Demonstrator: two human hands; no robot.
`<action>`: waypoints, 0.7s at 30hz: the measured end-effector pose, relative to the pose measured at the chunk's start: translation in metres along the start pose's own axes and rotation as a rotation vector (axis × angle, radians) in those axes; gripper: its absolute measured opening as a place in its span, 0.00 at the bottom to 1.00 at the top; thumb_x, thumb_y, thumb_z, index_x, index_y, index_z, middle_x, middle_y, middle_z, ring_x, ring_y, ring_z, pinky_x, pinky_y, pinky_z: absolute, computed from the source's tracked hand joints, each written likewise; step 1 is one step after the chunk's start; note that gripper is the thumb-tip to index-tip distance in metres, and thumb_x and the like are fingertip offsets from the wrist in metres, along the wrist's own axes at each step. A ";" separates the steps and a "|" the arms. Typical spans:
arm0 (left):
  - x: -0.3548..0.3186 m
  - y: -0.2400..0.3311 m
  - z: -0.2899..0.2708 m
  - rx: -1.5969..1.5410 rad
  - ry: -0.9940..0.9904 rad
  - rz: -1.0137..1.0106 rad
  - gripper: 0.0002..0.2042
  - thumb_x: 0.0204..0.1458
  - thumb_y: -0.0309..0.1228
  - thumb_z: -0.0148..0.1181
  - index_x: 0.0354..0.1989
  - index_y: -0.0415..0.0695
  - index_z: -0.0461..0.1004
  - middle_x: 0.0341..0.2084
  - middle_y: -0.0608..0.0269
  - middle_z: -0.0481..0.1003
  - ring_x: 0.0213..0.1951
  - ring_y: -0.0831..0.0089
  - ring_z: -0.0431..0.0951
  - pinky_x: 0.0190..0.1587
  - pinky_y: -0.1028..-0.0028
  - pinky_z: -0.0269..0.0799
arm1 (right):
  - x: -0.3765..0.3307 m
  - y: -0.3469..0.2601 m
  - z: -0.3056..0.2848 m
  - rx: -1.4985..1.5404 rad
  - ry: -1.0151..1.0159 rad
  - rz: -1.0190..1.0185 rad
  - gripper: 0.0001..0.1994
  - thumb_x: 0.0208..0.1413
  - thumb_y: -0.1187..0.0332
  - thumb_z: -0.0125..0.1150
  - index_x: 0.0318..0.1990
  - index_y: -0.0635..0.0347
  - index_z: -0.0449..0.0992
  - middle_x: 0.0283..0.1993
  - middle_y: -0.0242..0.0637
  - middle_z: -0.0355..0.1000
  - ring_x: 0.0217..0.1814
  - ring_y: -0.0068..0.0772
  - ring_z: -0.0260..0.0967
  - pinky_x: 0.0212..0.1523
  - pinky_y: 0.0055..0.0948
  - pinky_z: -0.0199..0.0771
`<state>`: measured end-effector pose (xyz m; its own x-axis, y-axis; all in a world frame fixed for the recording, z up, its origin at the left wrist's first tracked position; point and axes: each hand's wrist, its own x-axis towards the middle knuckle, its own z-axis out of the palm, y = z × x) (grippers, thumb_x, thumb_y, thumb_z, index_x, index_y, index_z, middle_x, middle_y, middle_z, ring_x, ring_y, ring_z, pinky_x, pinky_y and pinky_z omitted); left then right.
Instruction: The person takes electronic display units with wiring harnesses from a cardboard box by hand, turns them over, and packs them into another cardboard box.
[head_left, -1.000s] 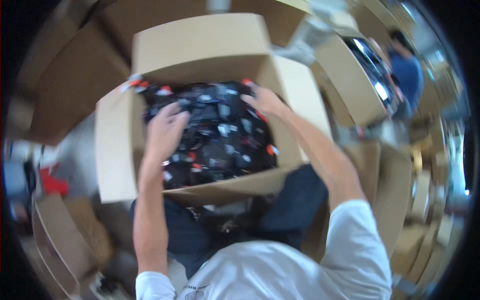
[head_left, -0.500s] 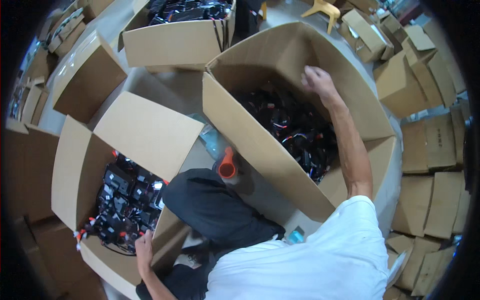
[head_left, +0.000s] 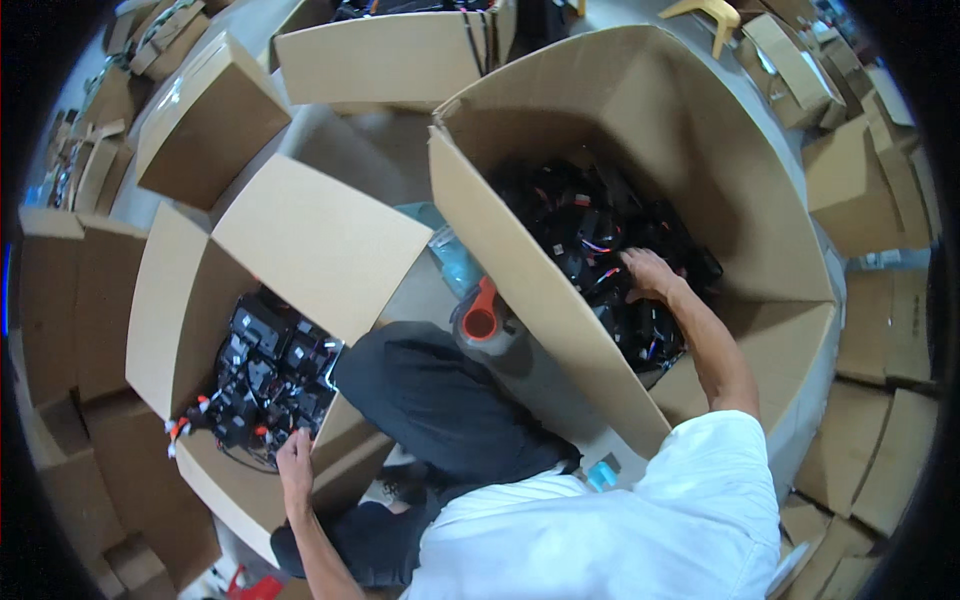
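My right hand [head_left: 650, 275] reaches down into a large open cardboard box [head_left: 520, 280]. Its fingers are bent into a pile of black parts with coloured wires [head_left: 585, 225], and whether they grip one is hidden. My left hand [head_left: 295, 465] lies on the near rim of a smaller open cardboard box [head_left: 175, 300] at my left. Its fingers touch the edge of the black wired parts [head_left: 265, 375] inside, holding nothing. I sit between the two boxes in dark trousers and a white shirt.
A tape roll with an orange core [head_left: 482, 320] and a teal packet [head_left: 455, 260] lie on the floor between the boxes. Another open box of black parts [head_left: 400, 55] stands behind, next to a closed carton [head_left: 205, 120]. Cartons [head_left: 880, 330] are stacked at the right.
My right hand has come back from the far wall of the large box and sunk into the pile. My left hand stays at the left box's rim. The view shifted slightly.
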<state>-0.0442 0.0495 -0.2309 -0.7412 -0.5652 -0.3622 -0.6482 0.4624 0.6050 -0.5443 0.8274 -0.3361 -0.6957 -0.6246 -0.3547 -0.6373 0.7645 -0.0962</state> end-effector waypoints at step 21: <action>-0.063 -0.062 -0.074 -0.040 0.291 0.148 0.20 0.78 0.46 0.64 0.59 0.43 0.90 0.44 0.38 0.90 0.51 0.36 0.91 0.55 0.44 0.84 | -0.113 -0.203 -0.324 0.702 0.521 0.179 0.25 0.77 0.58 0.72 0.71 0.68 0.85 0.64 0.37 0.87 0.63 0.34 0.83 0.69 0.40 0.80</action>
<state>0.0559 0.0056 -0.1931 -0.7422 -0.6681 -0.0535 -0.5253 0.5302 0.6656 -0.4434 0.6917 0.0245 -0.9368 -0.3484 0.0324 -0.2738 0.6724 -0.6877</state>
